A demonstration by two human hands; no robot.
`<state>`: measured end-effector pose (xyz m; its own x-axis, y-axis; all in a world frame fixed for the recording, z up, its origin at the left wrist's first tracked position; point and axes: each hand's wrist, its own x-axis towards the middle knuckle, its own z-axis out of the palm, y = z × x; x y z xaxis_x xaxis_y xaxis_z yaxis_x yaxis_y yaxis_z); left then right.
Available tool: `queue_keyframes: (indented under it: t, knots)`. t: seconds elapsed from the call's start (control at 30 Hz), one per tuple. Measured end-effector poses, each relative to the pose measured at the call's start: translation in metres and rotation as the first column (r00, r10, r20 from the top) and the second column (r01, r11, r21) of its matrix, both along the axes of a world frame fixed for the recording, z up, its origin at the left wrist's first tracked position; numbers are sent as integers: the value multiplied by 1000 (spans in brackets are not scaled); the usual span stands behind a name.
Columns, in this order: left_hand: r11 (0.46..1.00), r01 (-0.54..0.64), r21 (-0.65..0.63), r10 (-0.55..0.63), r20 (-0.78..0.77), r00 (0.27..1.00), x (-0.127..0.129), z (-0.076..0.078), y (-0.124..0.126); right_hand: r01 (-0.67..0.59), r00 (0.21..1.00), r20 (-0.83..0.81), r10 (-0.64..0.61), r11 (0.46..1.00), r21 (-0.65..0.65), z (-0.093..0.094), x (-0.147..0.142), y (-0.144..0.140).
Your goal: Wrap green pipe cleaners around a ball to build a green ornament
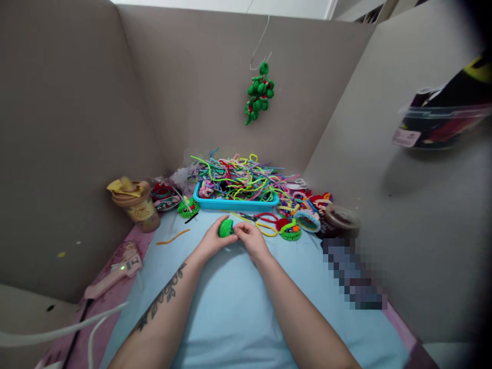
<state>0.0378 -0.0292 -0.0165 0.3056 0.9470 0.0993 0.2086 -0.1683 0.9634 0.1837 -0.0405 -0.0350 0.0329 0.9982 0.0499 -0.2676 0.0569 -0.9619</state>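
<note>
In the head view, my left hand (pixel 214 238) is wrapped round a small rounded green pipe-cleaner piece (pixel 225 228) with a dark blue edge on its right side. The thumb lies below it and the fingers behind. My right hand (pixel 250 240) meets that blue edge in a pinch; what sits between its fingertips is too small to make out. Just beyond lie red-handled scissors (pixel 266 217) and yellow-handled scissors (pixel 266 228). A green pipe-cleaner figure with a red and orange front (pixel 290 231) rests to the right of my hands.
Behind stands a blue tray (pixel 238 205) heaped with coloured pipe cleaners (pixel 246 177). A green figure with eyes (pixel 188 207), an orange pipe cleaner (pixel 173 237), a lidded cup (pixel 143 212) and a pink glue gun (pixel 115 277) are leftward. A dark lidded cup (pixel 340 221) stands right; a green bundle (pixel 260 92) hangs above.
</note>
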Motion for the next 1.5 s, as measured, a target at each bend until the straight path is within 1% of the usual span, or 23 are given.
queue_keyframes:
  t: [0.1,0.2,0.27,0.33,0.43,0.5,0.6,0.73,0.8,0.9,0.97,1.07,1.13,1.17,1.23,1.3,1.33,1.4,1.43,1.5]
  knots:
    - [988,-65,141,80,-101,992,0,-7,4,-18,999,33,17,999,33,1,1,0]
    - [969,-105,222,158,-238,958,0,-9,3,-65,996,60,62,997,40,3,-1,-3]
    - [962,-141,235,216,-335,917,1,-6,-1,-62,989,137,52,996,66,4,-5,-5]
    - [954,-174,245,267,-431,862,2,-1,-6,-28,977,213,6,994,101,4,-8,-7]
    - [940,-201,274,323,-530,784,4,6,-13,15,966,254,-49,991,134,2,-12,-8]
    - [936,-206,285,336,-555,761,6,9,-15,37,958,276,-75,990,138,1,-11,-7]
    - [938,-197,285,330,-563,757,6,8,-15,81,940,318,-127,985,156,0,-9,-7]
    - [942,-186,279,313,-534,786,5,3,-12,106,935,314,-165,975,194,2,-8,-8]
    - [945,-190,267,303,-495,814,4,0,-11,125,930,306,-201,960,251,5,-8,-9]
    - [953,-208,222,287,-427,858,4,-2,-8,145,928,272,-254,920,364,11,-7,-12]
    - [958,-213,194,274,-388,880,3,-2,-6,136,941,235,-243,910,392,14,-6,-13]
    - [962,-215,169,260,-317,912,2,-2,-2,127,964,173,-201,922,366,13,-4,-13]
    - [965,-235,121,257,-227,939,3,-2,0,95,979,141,-144,948,305,9,-2,-10]
    - [968,-241,67,249,-167,954,3,-2,0,68,986,127,-104,962,265,7,-2,-9]
    - [970,-229,-84,227,-34,973,5,-2,0,-8,992,124,-18,979,203,4,-3,-7]
    - [961,-176,-211,194,69,979,7,-1,-2,-72,982,187,35,979,191,2,-5,-6]
    - [960,-144,-241,172,101,980,8,0,-3,-93,971,235,45,976,195,2,-6,-5]
    - [969,-73,-236,106,131,986,7,3,-5,-105,953,299,41,974,202,2,-6,-5]
    - [976,-36,-213,66,134,989,5,5,-6,-93,956,292,29,974,206,2,-6,-4]
    - [990,14,-143,3,122,993,-1,10,-5,-63,978,207,19,976,209,1,-1,-2]
